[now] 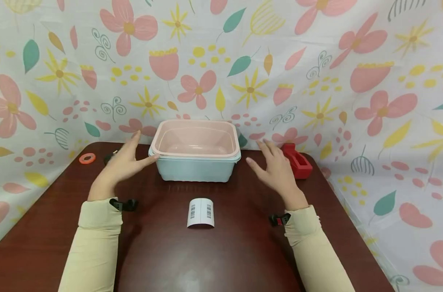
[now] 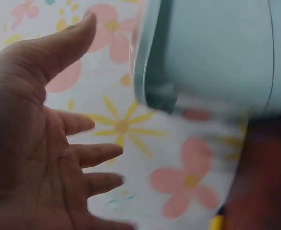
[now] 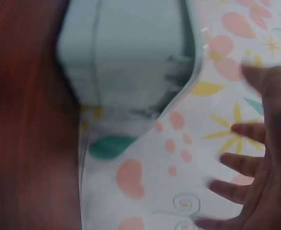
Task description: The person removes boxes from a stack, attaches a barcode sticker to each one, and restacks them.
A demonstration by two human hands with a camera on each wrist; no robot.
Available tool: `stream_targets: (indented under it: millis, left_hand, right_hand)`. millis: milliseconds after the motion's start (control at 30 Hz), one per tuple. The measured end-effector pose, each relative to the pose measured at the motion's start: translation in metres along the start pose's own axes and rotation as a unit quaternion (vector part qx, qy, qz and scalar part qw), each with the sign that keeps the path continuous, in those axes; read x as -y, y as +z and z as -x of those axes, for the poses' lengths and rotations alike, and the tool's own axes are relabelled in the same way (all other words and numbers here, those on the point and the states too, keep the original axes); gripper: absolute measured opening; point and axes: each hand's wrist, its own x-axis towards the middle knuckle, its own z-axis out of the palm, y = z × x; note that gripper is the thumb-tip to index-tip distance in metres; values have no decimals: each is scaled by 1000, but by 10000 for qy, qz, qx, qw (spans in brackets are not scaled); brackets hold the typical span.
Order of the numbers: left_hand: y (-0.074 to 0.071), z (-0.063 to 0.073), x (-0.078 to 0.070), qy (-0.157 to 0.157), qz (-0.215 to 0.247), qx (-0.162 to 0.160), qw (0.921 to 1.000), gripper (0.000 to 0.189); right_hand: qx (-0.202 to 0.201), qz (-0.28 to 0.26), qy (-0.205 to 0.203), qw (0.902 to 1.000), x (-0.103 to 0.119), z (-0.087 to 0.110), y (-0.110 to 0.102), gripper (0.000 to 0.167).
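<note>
A pink plastic basin (image 1: 197, 138) sits nested in a light blue one (image 1: 196, 169) at the back middle of the table. My left hand (image 1: 122, 164) is spread at the left end of the basins, its thumb tip overlapping the rim in the head view. In the left wrist view that hand (image 2: 40, 129) shows a gap between thumb and blue wall. Off the right end, my right hand (image 1: 276, 170) is held with fingers apart, the thumb toward the basins. The right wrist view shows this hand (image 3: 260, 158) empty, away from the blue side.
A white label sheet with barcodes (image 1: 201, 213) lies curled on the dark red table (image 1: 192, 259) in front of the basins. A red tape dispenser (image 1: 298, 162) stands at the back right. An orange tape roll (image 1: 87, 158) lies at the back left. A flowered cloth (image 1: 221, 61) hangs behind.
</note>
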Motion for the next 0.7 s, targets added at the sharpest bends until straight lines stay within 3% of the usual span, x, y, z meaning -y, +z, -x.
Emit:
stream_targets:
  millis: [133,300,433,567,633,700]
  left_hand:
    - [13,-12,2,-77,1190,276,9925,109]
    - [30,-25,4,162,1663,-156,9858,90]
    - [37,-23,3,-19,1574,-364,9869,89]
    - [35,-19,-1,-191,1326,-267,9906,95]
    - [32,-18,-4,-105,1194,-231,9925,99]
    - [28,-17,-9,20,1063,-228,9941,101]
  right_hand:
    - [-31,-1371,645,9885,16,-24,5,63]
    - [184,-1801,1572,9708,35,-57,25,73]
    - [752,-1594,1844,9669,41,-70,45,76]
    - [951,-1054,1766,9740,47,-70,46,43]
    - [824,-715,1699,9794,52,-68,39,20]
    - [720,-343,1592,9840,58,-68,32,12]
